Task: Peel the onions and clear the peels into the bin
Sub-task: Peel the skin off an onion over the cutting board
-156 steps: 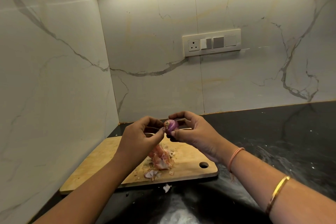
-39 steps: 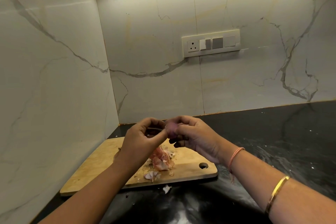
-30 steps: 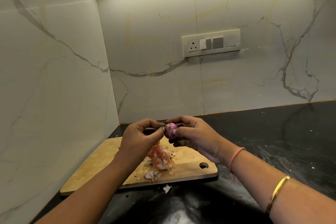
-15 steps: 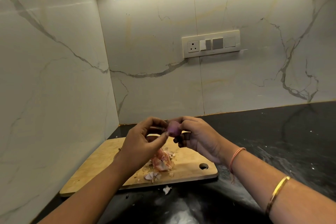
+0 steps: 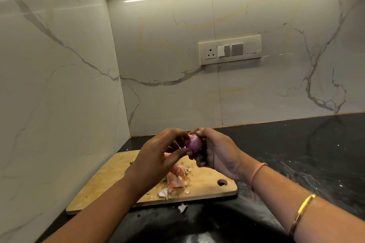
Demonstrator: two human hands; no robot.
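Peeling step, head view. You hold the small, round purple-red onion (image 5: 194,143) in the air above the far edge of the pale wooden chopping board (image 5: 110,189), near its far right corner and clear of the wood.

Your right hand (image 5: 217,154) cups the onion from the right, with its fingers curled round the back and underside. Your left hand (image 5: 158,161) meets it from the left, thumb below and fingertips above, pinching at the onion's left face. Whether a flap of skin lies between those fingertips cannot be told.

The relation that matters: the onion sits directly between the two hands, touching both, and its paler end is tipped up and left — toward your left fingertips. Its axis therefore seems to run from the right palm to the left pinch. Any further strip should, by this reading, come away leftward and downward while the right hand turns the bulb.

Below the left hand, a heap of papery orange-pink peels (image 5: 177,177) lies on the board between its middle and near edge. One white scrap (image 5: 182,207) lies on the glossy black stone counter (image 5: 296,154), just off the board's near edge. No bin is in view — clearing has not begun.
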